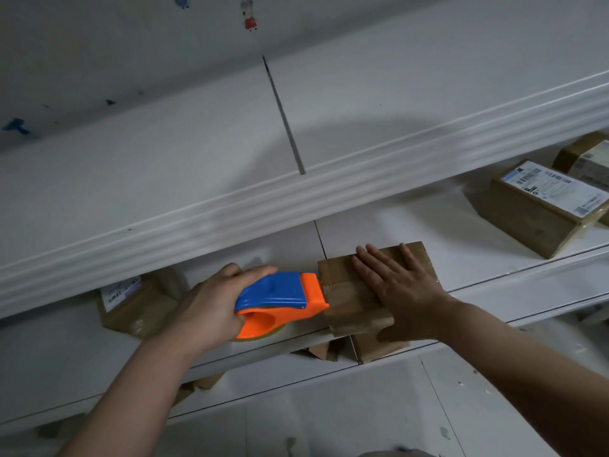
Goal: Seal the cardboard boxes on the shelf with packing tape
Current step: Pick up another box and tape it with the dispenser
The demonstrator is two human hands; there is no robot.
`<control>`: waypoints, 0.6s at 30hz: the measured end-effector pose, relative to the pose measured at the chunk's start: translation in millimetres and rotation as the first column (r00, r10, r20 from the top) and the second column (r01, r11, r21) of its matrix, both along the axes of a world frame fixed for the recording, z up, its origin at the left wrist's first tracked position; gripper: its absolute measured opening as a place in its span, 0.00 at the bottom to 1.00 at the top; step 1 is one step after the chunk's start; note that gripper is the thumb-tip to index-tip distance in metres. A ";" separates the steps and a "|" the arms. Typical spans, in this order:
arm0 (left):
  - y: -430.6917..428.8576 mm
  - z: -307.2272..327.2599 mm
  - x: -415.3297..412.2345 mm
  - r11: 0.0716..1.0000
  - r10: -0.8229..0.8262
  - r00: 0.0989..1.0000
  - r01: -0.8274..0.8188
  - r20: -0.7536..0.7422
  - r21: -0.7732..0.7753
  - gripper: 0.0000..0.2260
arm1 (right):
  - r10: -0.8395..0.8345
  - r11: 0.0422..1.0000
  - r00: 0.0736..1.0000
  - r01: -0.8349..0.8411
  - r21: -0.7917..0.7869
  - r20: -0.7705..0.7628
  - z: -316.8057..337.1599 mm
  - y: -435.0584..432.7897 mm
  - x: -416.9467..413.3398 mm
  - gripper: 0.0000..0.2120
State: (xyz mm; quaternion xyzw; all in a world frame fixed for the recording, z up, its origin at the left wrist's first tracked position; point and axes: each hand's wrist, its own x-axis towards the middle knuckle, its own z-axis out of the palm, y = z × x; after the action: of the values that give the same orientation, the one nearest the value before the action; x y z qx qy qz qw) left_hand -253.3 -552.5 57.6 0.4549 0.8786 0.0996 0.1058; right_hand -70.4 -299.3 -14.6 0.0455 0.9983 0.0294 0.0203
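While the right hand lies flat on top of the small box, its fingers spread wide and pressing down, the left hand holds the tape dispenser tight, fingers wrapped around its blue and orange body. The box sits on the white shelf, right at the near edge, in the middle of the view. The orange front of the dispenser touches the left side of the box top. A strip of tape looks as if it runs across the top, from under the right hand toward the dispenser, so the tape line goes left to right. The dispenser is to the left of the box, and the left hand is the one that must move it. I think the next move is to pull the dispenser off the left edge and cut the tape. Another box with a label sits far to the right, and one more box sits to the left.
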 end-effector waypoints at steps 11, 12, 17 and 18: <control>7.8 -18.9 28.2 0.999 0.019 0.996 -0.022 0.090 0.024 0.41 | 0.016 1.000 0.982 -0.014 -0.012 0.186 20.7 -19.3 -25.7 0.62; 11.7 -18.8 33.7 1.000 -0.004 0.998 0.003 0.064 0.016 0.40 | 0.019 1.000 0.983 -0.017 -0.016 0.181 19.9 -19.2 -25.6 0.61; 7.2 -20.4 35.5 0.999 -0.034 0.998 0.035 0.044 -0.008 0.41 | 0.029 0.997 0.998 -0.025 -0.068 0.064 8.6 -12.7 -23.5 0.49; -1.9 -21.7 29.3 1.000 -0.021 0.998 0.022 0.066 -0.006 0.42 | 0.030 0.998 0.996 -0.025 -0.065 0.079 8.2 -10.1 -23.9 0.51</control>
State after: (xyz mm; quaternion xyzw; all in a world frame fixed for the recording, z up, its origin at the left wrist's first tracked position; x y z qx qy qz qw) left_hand -224.0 -554.4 35.9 0.4604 0.8700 0.1106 0.1374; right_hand -94.3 -309.4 -6.3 0.0298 0.9977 -0.0003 0.0613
